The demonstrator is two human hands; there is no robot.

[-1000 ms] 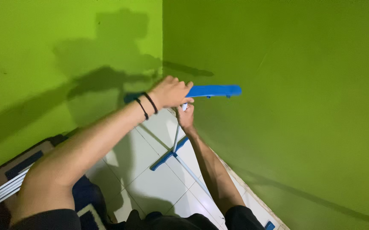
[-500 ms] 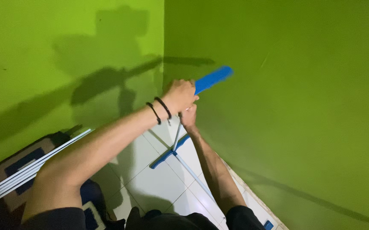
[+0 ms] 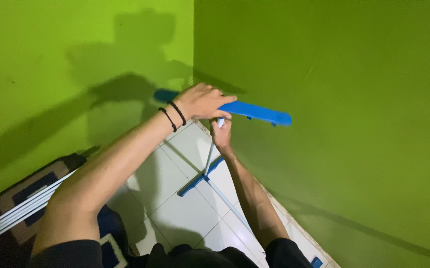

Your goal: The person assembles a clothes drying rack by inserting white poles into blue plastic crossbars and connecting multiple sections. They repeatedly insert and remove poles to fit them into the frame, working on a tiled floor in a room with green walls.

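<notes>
While we look down into the corner where two green walls [image 3: 334,74] meet, we see our left hand [image 3: 202,100] lying on top of a long blue bar [image 3: 254,112]. Its fingers curl over the bar and hold it. That bar is up high, close to the right wall, and lies almost flat, with one end poking out to the right and the other end showing behind our wrist. Two dark bands [image 3: 173,115] sit around that wrist.

Just under the bar, our right hand [image 3: 221,135] is shut around the top of a thin white pole [image 3: 209,159]. From there the pole goes down to a small blue piece [image 3: 200,176] that rests on the white tiled floor [image 3: 180,208], near the floor's edge by the right wall. Another thin pole [image 3: 227,203] runs from this piece back toward us along that edge.

At the floor's left edge lie a dark patterned rug [image 3: 31,191] and some white rods [image 3: 16,213].
</notes>
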